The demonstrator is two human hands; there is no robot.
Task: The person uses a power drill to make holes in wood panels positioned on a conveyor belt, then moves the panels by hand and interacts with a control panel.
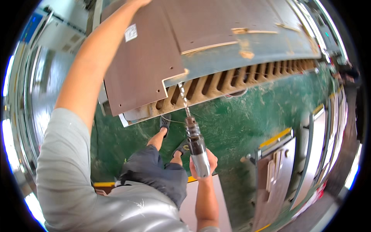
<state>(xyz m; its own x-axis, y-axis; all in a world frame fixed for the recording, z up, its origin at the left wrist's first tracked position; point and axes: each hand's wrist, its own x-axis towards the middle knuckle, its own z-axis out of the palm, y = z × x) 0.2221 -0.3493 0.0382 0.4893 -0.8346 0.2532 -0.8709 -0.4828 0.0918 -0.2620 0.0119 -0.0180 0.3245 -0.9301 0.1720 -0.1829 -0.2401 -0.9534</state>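
My right hand (pixel 210 160) is wrapped round a power drill (pixel 198 149) with a silver and dark body. A long spiral drill bit (pixel 184 100) points away from me, its tip by the notched corner of a brown panel (pixel 143 73). I cannot tell whether the tip touches anything. This panel has several small round holes and a white label (pixel 131 33). My left arm stretches over it to the far side, where my left hand (pixel 138 2) is cut off by the upper edge, its fingers hidden.
Under the panels is a grey machine bed (pixel 216 63) with a slotted, dusty front edge (pixel 228 81). More brown panel (pixel 216 19) lies beyond. Racks with upright boards (pixel 276 178) stand at the right on the green floor (pixel 239 120). A pale board (pixel 216 201) lies behind my right arm.
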